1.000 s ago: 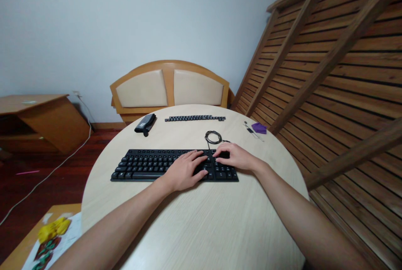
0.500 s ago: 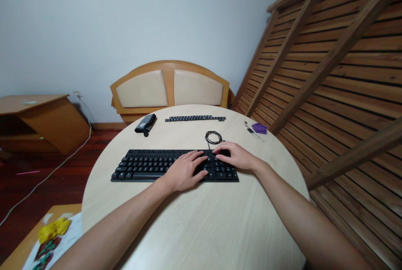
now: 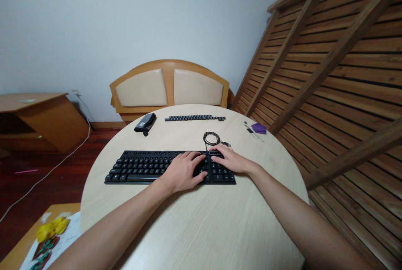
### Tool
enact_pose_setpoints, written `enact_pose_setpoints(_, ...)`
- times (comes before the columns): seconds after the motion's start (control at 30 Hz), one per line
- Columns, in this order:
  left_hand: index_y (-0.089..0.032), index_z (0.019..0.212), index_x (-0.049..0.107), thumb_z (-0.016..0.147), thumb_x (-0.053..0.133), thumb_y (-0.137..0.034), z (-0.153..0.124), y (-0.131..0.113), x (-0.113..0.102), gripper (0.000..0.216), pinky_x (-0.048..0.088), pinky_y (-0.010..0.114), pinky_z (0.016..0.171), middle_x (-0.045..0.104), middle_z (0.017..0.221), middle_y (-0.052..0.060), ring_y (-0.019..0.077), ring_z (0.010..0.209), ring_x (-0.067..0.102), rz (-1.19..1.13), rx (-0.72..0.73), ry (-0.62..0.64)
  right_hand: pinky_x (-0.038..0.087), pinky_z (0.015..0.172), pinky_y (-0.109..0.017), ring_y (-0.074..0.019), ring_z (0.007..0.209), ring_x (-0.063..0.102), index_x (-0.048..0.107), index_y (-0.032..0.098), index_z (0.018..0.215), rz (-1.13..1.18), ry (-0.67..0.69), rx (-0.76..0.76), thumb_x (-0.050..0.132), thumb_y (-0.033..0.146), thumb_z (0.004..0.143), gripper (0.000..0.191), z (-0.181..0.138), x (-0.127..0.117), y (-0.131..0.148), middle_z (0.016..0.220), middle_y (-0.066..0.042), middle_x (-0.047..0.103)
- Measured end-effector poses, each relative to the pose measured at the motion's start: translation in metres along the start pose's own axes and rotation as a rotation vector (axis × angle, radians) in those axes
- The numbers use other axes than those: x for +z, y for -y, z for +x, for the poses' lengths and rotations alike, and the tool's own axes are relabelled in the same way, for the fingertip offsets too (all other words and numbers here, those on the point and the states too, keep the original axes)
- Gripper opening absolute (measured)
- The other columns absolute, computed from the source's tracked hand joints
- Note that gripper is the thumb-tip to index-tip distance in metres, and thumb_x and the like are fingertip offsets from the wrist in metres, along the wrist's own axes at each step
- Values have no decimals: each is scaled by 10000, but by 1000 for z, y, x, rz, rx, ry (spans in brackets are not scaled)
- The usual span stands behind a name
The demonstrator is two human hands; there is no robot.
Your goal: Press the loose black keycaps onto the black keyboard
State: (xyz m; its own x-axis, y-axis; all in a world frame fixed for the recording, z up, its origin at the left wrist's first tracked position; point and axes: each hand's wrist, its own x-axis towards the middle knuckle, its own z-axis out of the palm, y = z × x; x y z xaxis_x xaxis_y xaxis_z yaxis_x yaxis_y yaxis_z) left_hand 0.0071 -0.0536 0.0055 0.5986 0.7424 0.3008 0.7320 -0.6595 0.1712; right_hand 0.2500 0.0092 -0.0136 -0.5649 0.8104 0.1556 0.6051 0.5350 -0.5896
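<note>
A black keyboard lies flat on the round pale table. My left hand rests palm down over the keys right of the middle, its fingers spread and its thumb stretched out. On the keyboard's right end is my right hand, fingers apart and touching the upper part of the number pad. What lies under my palms is hidden. Behind the right hand, the keyboard's cable is coiled, with its plug beside the coil.
Several loose keycaps stand in rows at the table's far side. A dark folded pouch is at the back left. A purple cloth and a small wire tool lie at the right. Slatted wooden panels lean close along the right.
The keyboard has slid slightly left and a little towards me, with both hands on it. The cable coil shifted left too, and its plug now shows.
</note>
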Motion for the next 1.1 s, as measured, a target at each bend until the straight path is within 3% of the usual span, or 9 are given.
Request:
enact_pose_setpoints(0.13, -190, 1317, 601, 911, 557, -468, 0, 0, -4, 494, 437, 488, 1045, 624, 1294, 114, 307, 1133, 588, 19, 33, -17, 328, 1081, -501, -269, 1237, 494, 589, 225, 1235, 7, -24, -8, 559, 389, 944, 335, 1, 4, 2, 1269, -98, 605)
enact_pose_setpoints(0.4, -251, 1352, 582, 928, 533, -450, 1, 3, -4, 471, 421, 484, 1085, 608, 1331, 80, 307, 1277, 501, -36, 147, 13, 323, 1092, -492, -268, 1243, 491, 589, 230, 1265, 29, -12, -30, 554, 371, 952, 346, 2, 4, 0, 1277, -101, 602)
enact_pose_setpoints(1.1, -238, 1370, 555, 964, 500, -435, 1, 1, -6, 454, 438, 448, 1078, 572, 1369, 92, 273, 1248, 534, -97, 147, 60, 385, 1089, -458, -251, 1223, 544, 599, 225, 1281, 83, 5, -60, 585, 370, 938, 372, 6, 3, 0, 1272, -98, 620)
